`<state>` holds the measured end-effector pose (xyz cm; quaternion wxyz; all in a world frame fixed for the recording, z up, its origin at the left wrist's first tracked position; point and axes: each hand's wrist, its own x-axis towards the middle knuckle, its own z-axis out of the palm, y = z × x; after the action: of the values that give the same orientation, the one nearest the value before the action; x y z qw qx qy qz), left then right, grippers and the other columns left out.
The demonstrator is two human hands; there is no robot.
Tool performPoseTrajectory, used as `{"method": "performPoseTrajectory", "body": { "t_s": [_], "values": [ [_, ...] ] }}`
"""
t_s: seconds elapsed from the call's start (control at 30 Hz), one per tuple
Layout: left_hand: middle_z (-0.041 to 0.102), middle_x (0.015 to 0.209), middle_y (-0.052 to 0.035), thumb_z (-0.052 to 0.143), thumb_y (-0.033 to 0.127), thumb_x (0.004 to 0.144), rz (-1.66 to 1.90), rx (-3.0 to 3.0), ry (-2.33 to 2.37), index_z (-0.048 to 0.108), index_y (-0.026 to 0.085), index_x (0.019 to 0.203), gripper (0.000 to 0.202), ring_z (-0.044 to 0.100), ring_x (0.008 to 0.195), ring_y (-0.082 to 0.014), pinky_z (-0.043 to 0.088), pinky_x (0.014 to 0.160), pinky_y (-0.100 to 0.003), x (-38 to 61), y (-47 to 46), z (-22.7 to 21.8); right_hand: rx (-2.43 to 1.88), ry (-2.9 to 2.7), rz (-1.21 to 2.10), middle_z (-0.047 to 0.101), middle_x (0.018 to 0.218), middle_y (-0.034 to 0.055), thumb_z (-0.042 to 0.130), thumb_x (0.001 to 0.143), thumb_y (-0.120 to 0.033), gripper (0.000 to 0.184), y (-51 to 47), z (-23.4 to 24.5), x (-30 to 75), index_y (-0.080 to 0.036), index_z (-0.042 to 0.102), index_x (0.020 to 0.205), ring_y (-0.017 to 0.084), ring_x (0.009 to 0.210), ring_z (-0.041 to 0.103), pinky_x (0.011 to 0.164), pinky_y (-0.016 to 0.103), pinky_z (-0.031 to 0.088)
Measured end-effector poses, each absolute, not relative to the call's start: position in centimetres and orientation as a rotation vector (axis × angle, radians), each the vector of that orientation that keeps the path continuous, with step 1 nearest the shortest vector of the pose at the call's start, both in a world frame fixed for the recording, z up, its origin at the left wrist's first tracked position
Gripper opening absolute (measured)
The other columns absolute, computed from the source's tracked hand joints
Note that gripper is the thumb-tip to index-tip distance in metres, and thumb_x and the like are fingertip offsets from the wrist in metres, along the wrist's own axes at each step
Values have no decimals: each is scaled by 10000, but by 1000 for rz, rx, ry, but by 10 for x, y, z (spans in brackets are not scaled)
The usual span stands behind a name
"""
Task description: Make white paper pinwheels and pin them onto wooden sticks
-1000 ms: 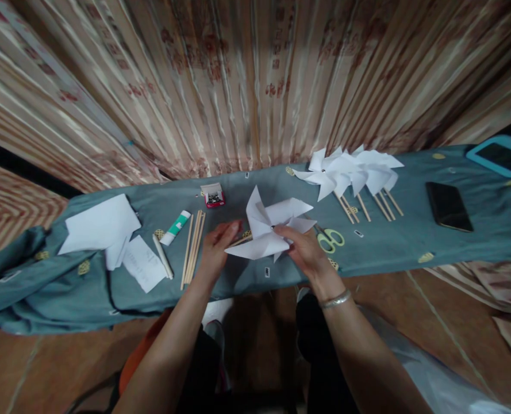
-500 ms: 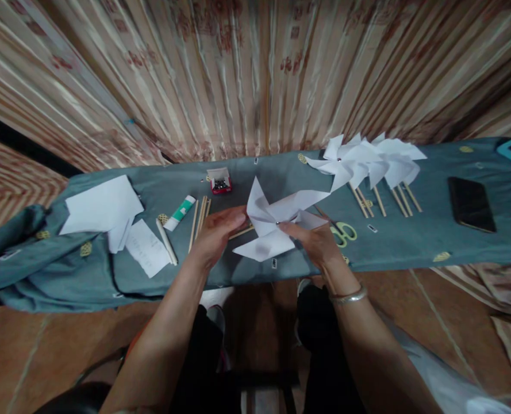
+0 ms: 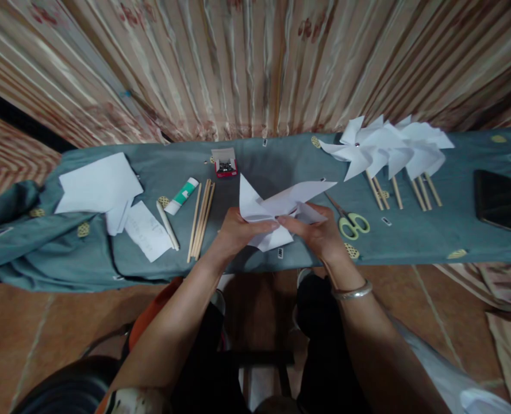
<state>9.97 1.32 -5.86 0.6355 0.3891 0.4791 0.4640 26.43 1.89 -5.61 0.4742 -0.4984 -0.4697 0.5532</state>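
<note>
A white paper pinwheel [image 3: 276, 201] is held between my two hands above the front of the table. My left hand [image 3: 240, 230] grips its left side, with the thumb laid toward the centre. From the right, my right hand [image 3: 318, 233] grips it too, its thumb pressing at the hub. Both sets of fingers are partly hidden behind the paper. Left of my hands lie several thin wooden sticks [image 3: 202, 221]. Scissors with green handles [image 3: 353, 224] rest just right of my right hand. A small red box of pins [image 3: 226, 165] stands open behind the pinwheel.
Several pinwheels on sticks [image 3: 393, 146] lie overlapped at the back right, with a black phone [image 3: 496, 198] beyond. On the left are white paper sheets [image 3: 100, 184], a written slip [image 3: 148, 233], a white rolled stick [image 3: 168, 225] and a green-white tube [image 3: 181, 196]. A patterned curtain [image 3: 255, 69] hangs behind.
My left hand has moved right and closed on the pinwheel, its thumb now near the centre. The pinwheel has tilted. The camera view has shifted slightly.
</note>
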Motion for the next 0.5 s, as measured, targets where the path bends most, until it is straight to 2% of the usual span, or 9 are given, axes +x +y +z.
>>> {"method": "performPoseTrajectory", "body": {
  "t_s": [0.3,0.5],
  "values": [
    [752,772,-50,881,240,468,1147,824,1126,764,109,807,382,680,713,-196,537,712,-300,101,14,-68,-1234,-1220,1322,648,624,-24,842,596,-423,269,20,-61,264,-211,689,657,142,558,557,547,295,496],
    [753,763,-47,875,245,469,1177,818,1170,763,122,775,349,681,712,-198,535,691,-294,102,15,-72,-1254,-1242,1266,650,634,-24,828,627,-360,206,20,-63,262,-202,709,687,133,550,550,523,285,473]
  ]
}}
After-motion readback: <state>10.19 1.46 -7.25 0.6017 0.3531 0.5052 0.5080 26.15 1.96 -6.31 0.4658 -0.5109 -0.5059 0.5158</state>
